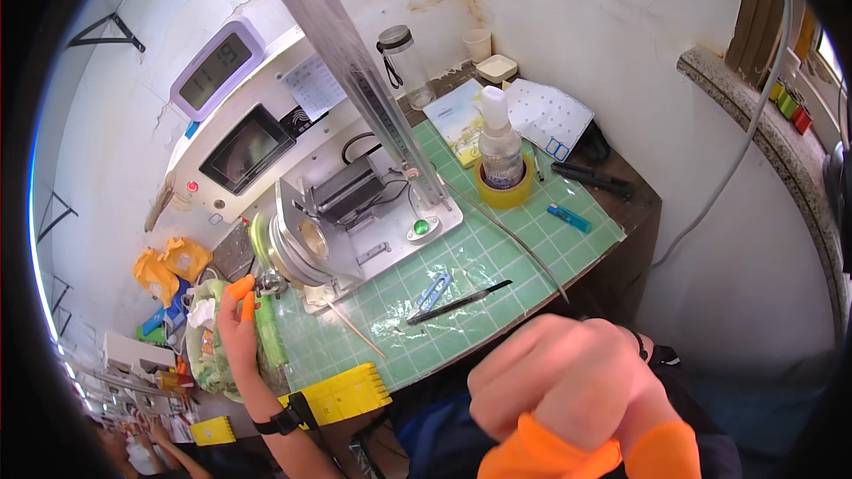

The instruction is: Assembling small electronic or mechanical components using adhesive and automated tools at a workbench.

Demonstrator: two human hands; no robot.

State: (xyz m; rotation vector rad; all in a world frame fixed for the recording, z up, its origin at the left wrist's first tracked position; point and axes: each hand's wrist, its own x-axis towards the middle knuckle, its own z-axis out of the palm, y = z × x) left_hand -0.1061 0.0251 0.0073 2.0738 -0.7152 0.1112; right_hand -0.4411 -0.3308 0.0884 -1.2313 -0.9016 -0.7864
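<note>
My left hand [234, 328], with orange finger covers on its fingertips, is raised at the left end of a white bench machine [355, 253]. Its fingertips are drawn together beside a small metal part [271, 282] next to the machine's round discs [293, 248]; anything between them is too small to make out. Close in front of me, at the lower right, my right hand [568, 381] is closed with the fingers curled. Orange covers [661, 452] show on its fingers. Whatever those fingers hold, if anything, is hidden.
On the green gridded mat [479, 253] lie a black tweezers-like tool [461, 302], a blue-handled cutter [432, 291] and a thin stick [355, 328]. A clear bottle [501, 155] stands in a yellow tape roll [504, 195]. A yellow toothed strip [342, 393] lines the front edge.
</note>
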